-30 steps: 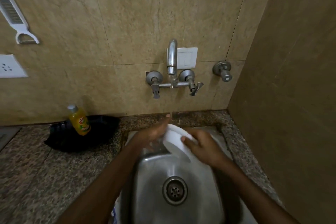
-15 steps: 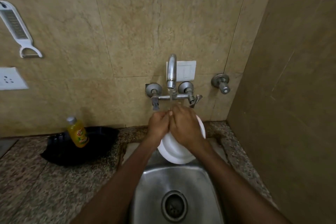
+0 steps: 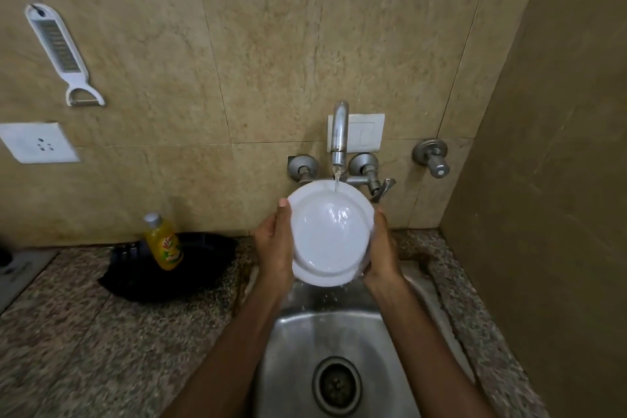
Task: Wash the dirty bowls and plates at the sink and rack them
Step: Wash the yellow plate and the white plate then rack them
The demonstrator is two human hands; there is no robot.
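A glossy white plate [image 3: 330,234], tilted face-up under the tap's [image 3: 339,132] stream above the steel sink [image 3: 305,349], is gripped at its rims by left hand [image 3: 275,244] and right hand [image 3: 381,251].

Both forearms reach forward, converging. Left hand [image 3: 274,248] grips the left rim of the plate [image 3: 330,234], thumb along its edge; right hand [image 3: 382,249] clasps the right rim.

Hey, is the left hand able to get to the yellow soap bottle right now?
Probably yes, once freed: the left hand grips the white plate, but nothing stands between it and the soap bottle to its left.
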